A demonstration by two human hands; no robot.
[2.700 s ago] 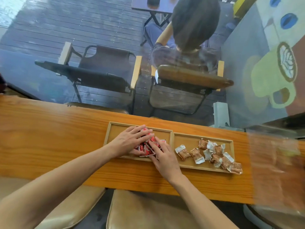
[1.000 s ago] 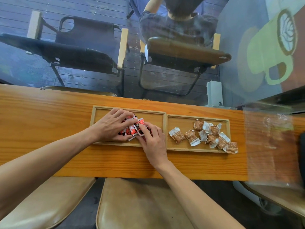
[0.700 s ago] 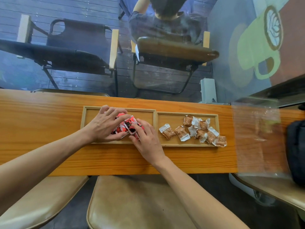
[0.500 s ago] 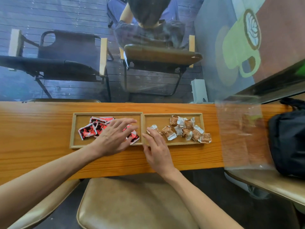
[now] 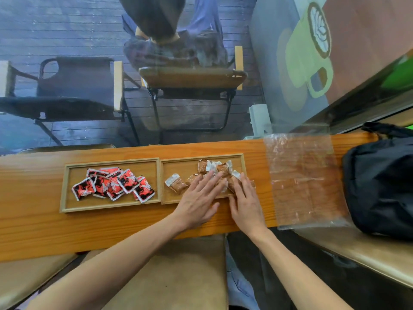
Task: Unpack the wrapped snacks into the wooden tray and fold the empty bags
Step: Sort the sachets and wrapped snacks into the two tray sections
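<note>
- Both hands have left the red snacks (image 5: 112,185), now spread in the wooden tray's (image 5: 62,193) left compartment, for the brown snacks (image 5: 214,173) in the right one.
- Left hand (image 5: 199,198) and right hand (image 5: 245,202) lie flat, fingers straight, gripping nothing, pressing the brown pile.
- The empty bags (image 5: 301,180) lie unfolded on the bench (image 5: 31,220).

A café window counter: a long wooden bar (image 5: 33,220) faces glass, with a green latte-mug mural (image 5: 308,54) at one o'clock, deck chairs (image 5: 73,95) at eleven and a seated patron (image 5: 169,34) at twelve.
</note>
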